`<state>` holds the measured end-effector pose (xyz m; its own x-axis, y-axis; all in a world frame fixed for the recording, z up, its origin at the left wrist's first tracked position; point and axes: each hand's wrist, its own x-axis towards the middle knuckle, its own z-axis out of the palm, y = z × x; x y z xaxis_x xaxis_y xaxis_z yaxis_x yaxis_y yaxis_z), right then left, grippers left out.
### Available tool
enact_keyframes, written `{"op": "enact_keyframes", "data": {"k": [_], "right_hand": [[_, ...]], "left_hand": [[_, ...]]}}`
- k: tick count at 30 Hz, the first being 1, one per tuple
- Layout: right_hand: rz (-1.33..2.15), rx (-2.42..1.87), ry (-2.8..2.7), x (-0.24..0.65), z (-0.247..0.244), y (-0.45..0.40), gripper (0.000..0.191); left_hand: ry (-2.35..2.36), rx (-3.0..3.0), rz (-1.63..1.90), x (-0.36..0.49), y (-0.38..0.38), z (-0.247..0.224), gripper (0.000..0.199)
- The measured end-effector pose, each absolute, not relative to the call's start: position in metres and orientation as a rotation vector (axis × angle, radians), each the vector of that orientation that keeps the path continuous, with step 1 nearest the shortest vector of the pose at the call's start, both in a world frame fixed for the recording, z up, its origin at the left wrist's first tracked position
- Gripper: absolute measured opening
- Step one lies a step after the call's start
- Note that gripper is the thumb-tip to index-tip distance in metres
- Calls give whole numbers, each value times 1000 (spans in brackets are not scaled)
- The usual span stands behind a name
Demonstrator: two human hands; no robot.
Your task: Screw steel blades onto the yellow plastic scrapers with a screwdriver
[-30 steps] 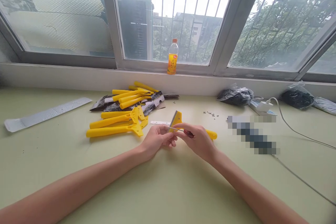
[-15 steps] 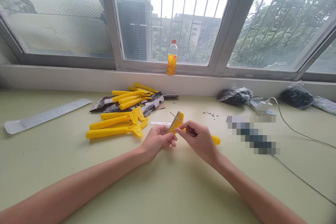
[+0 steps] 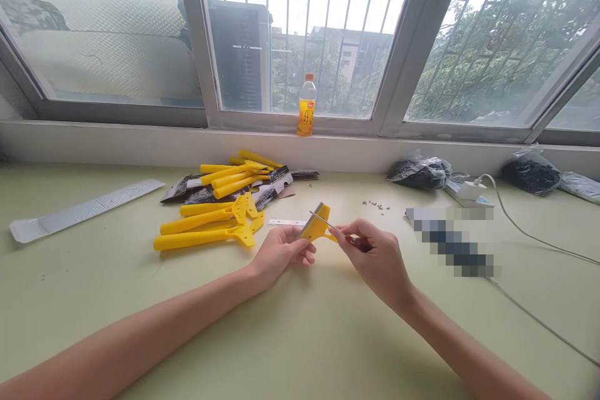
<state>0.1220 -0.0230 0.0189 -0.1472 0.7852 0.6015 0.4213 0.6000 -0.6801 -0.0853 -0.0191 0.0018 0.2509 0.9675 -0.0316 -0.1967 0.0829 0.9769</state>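
My left hand (image 3: 280, 257) is closed on the head of a yellow scraper (image 3: 315, 227), which has a grey strip along its far-left edge. Most of this scraper's handle is hidden behind my right hand (image 3: 380, 257). That hand grips a screwdriver (image 3: 360, 242) with a dark red handle, and the thin shaft crosses the scraper's head, its tip near the upper part of the head. Whether the tip sits in a screw is too small to tell. Just behind my left fingers lies a thin white strip with holes (image 3: 284, 222). Several small screws (image 3: 375, 205) are scattered beyond my right hand.
Several yellow scraper handles (image 3: 199, 241) lie at left, with more piled on black packaging (image 3: 276, 186) behind. A long silvery sleeve (image 3: 89, 209) rests far left. Bagged dark items (image 3: 419, 173), a white charger (image 3: 472, 190) with its cable and a blurred-out object (image 3: 452, 244) are at right. A drink bottle (image 3: 306, 114) stands on the sill.
My right hand has shifted right and slightly down, and the screwdriver tip has moved from beyond the scraper's edge onto its head. My left hand still holds the scraper in nearly the same place.
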Motion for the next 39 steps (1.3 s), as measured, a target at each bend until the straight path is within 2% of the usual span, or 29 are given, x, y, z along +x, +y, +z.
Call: {"op": "enact_keyframes", "data": {"k": [3, 9, 15, 20, 25, 33, 39], "right_hand": [[521, -1004, -1715, 119, 18, -17, 34], [632, -997, -1672, 114, 16, -15, 27], [675, -947, -1692, 110, 17, -18, 29], [691, -957, -1704, 109, 18, -17, 24], [622, -1010, -1724, 107, 15, -14, 29], [660, -1037, -1694, 106, 18, -15, 23], [613, -1009, -1705, 98, 18, -16, 25]], "left_hand": [[905, 1140, 1074, -85, -19, 1, 34], [909, 1172, 1052, -86, -19, 0, 30], [913, 1168, 1054, -86, -18, 1, 30], [919, 1177, 1050, -85, -19, 3, 30], [918, 1170, 1051, -85, -19, 3, 31], [903, 1178, 1048, -86, -18, 0, 32], [884, 1184, 1046, -86, -18, 1, 30]]}}
